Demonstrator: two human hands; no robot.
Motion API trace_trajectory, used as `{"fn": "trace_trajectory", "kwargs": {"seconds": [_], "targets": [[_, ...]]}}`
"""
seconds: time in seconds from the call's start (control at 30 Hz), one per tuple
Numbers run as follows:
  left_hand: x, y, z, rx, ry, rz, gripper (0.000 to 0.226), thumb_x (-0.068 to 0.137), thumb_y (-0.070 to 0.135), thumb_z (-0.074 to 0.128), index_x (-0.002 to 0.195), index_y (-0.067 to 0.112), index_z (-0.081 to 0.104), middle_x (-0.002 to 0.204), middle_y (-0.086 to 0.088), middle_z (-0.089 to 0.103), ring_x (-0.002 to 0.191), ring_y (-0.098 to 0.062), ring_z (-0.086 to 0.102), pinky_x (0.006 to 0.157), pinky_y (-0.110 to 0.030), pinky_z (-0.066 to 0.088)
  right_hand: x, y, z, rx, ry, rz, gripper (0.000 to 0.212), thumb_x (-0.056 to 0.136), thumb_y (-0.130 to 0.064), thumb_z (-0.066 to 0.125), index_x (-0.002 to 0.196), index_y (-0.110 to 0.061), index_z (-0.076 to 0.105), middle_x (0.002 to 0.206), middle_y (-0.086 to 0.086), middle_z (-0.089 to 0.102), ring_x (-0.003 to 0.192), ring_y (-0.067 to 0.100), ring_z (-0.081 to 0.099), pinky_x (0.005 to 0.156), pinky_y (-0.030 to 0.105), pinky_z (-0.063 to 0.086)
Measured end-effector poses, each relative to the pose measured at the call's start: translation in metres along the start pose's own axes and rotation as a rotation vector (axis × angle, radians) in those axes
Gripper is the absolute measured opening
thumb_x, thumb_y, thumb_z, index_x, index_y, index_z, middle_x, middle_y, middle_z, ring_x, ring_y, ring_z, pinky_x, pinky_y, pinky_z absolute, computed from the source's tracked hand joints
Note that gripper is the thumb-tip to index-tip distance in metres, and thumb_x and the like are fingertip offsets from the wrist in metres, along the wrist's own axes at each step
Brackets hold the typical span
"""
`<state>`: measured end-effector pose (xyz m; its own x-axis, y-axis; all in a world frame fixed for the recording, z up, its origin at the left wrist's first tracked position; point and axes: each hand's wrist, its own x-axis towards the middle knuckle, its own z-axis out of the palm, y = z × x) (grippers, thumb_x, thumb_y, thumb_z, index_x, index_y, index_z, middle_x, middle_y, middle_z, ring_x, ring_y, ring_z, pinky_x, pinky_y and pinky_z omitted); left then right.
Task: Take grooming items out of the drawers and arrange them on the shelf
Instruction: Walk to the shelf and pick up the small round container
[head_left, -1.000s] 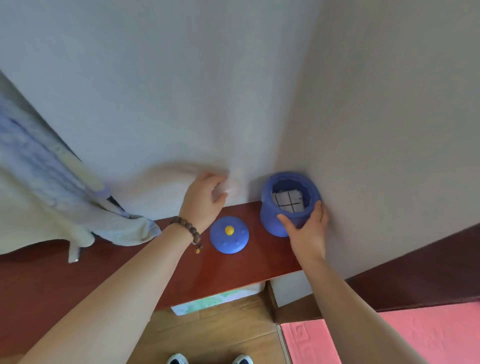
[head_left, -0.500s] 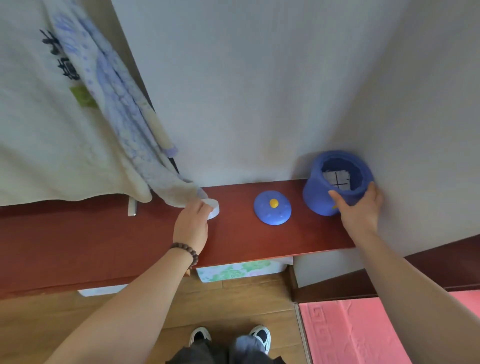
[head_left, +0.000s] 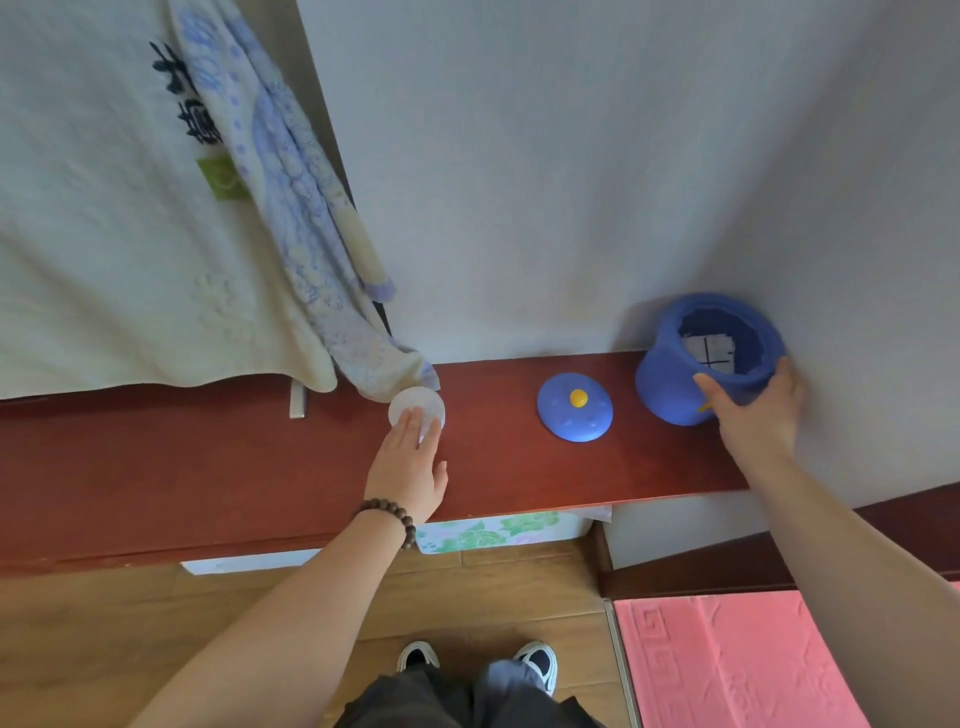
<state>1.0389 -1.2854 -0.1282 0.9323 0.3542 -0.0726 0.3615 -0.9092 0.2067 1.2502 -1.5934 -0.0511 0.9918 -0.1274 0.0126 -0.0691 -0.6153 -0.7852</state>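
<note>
The left hand (head_left: 408, 467) lies flat and open, fingertips on a small white round jar (head_left: 417, 408) at the towel's hem, at nine o'clock from the blue lid (head_left: 574, 414). It looks light, rigid and smooth; pinching its rim seems best. The right hand (head_left: 756, 413) clasps the open blue pot (head_left: 675, 384) at the shelf's (head_left: 208, 467) three o'clock end.

The light is soft and even daylight, quite bright, with no strong glare. The blue jar (head_left: 691, 384) gives a weak shadow on the wall (head_left: 571, 156) to its left. The wide lens bends straight lines near the edges. Focus is sharp.
</note>
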Motion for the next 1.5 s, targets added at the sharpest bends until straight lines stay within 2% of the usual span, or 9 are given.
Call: {"fn": "trace_trajectory", "kwargs": {"seconds": [0.13, 0.27, 0.4, 0.6, 0.77, 0.93, 1.1, 1.3, 1.5], "targets": [[0.005, 0.016, -0.005, 0.030, 0.005, -0.006, 0.061, 0.095, 0.039, 0.045, 0.146, 0.010, 0.030, 0.155, -0.016, 0.025, 0.146, -0.029, 0.018, 0.120, -0.040, 0.012, 0.000, 0.000, 0.000, -0.004, 0.002, -0.003, 0.095, 0.078, -0.035, 0.076, 0.149, -0.005, 0.020, 0.153, 0.013, 0.023, 0.139, 0.025, 0.030, 0.109, 0.031, 0.029], [0.030, 0.062, -0.017, -0.202, 0.071, 0.107, 0.049, 0.091, 0.031, 0.057, 0.134, 0.009, 0.048, 0.144, -0.012, 0.044, 0.134, -0.029, 0.039, 0.112, -0.040, 0.030, -0.001, -0.001, 0.000, -0.003, -0.011, 0.002, 0.096, 0.078, -0.036, 0.076, 0.149, -0.007, 0.019, 0.153, 0.012, 0.022, 0.139, 0.024, 0.028, 0.108, 0.030, 0.028], [0.075, 0.117, -0.019, -0.347, 0.014, 0.128, 0.035, 0.088, 0.024, 0.061, 0.121, 0.011, 0.059, 0.126, -0.007, 0.055, 0.117, -0.027, 0.049, 0.098, -0.037, 0.041, 0.002, 0.000, 0.000, 0.012, -0.012, -0.007, 0.096, 0.077, -0.034, 0.076, 0.149, -0.007, 0.019, 0.153, 0.011, 0.022, 0.139, 0.021, 0.026, 0.105, 0.023, 0.025], [0.110, 0.156, -0.001, -0.374, -0.100, 0.070, 0.027, 0.084, 0.014, 0.066, 0.111, 0.012, 0.064, 0.119, -0.005, 0.060, 0.113, -0.027, 0.052, 0.092, -0.039, 0.045, 0.008, 0.008, 0.002, 0.017, -0.020, -0.014, 0.100, 0.077, -0.037, 0.076, 0.151, -0.008, 0.016, 0.154, 0.009, 0.020, 0.140, 0.021, 0.025, 0.110, 0.028, 0.027], [0.115, 0.163, 0.003, -0.354, -0.098, -0.006, 0.011, 0.087, 0.004, 0.055, 0.083, 0.015, 0.057, 0.093, 0.000, 0.060, 0.088, -0.019, 0.057, 0.072, -0.028, 0.041, 0.009, 0.011, 0.004, 0.044, -0.021, -0.017, 0.102, 0.076, -0.041, 0.076, 0.151, -0.009, 0.015, 0.153, 0.008, 0.021, 0.140, 0.021, 0.028, 0.112, 0.031, 0.030], [0.108, 0.173, -0.020, -0.645, 0.110, -0.010, 0.012, 0.088, 0.008, 0.061, 0.100, 0.008, 0.063, 0.103, -0.004, 0.066, 0.099, -0.024, 0.058, 0.080, -0.025, 0.039, 0.009, 0.010, 0.002, 0.041, -0.024, -0.005, 0.101, 0.077, -0.040, 0.076, 0.151, -0.008, 0.015, 0.155, 0.007, 0.018, 0.140, 0.020, 0.028, 0.104, 0.020, 0.026], [0.123, 0.207, -0.085, -0.856, 0.251, 0.200, 0.019, 0.086, 0.013, 0.066, 0.105, 0.012, 0.063, 0.112, 0.002, 0.065, 0.100, -0.012, 0.058, 0.082, -0.023, 0.043, 0.007, 0.007, 0.002, 0.060, -0.038, 0.007, 0.099, 0.078, -0.037, 0.076, 0.150, -0.007, 0.016, 0.154, 0.007, 0.019, 0.138, 0.020, 0.031, 0.107, 0.026, 0.030], [0.163, 0.270, -0.108, -0.559, 0.020, 0.371, 0.022, 0.084, 0.020, 0.068, 0.103, 0.010, 0.066, 0.105, -0.006, 0.068, 0.098, -0.022, 0.059, 0.083, -0.030, 0.045, 0.011, 0.007, 0.003, 0.166, -0.022, 0.011, 0.101, 0.069, -0.035, 0.083, 0.147, -0.009, 0.024, 0.146, 0.006, 0.029, 0.131, 0.019, 0.040, 0.106, 0.033, 0.040], [0.172, 0.292, -0.091, -0.379, -0.058, 0.383, 0.015, 0.088, 0.021, 0.060, 0.098, 0.012, 0.066, 0.100, -0.008, 0.067, 0.092, -0.028, 0.061, 0.077, -0.036, 0.050, 0.014, 0.008, 0.002, 0.203, -0.010, 0.028, 0.100, 0.068, -0.032, 0.084, 0.146, -0.011, 0.026, 0.144, 0.003, 0.031, 0.127, 0.017, 0.042, 0.099, 0.023, 0.038]]}}
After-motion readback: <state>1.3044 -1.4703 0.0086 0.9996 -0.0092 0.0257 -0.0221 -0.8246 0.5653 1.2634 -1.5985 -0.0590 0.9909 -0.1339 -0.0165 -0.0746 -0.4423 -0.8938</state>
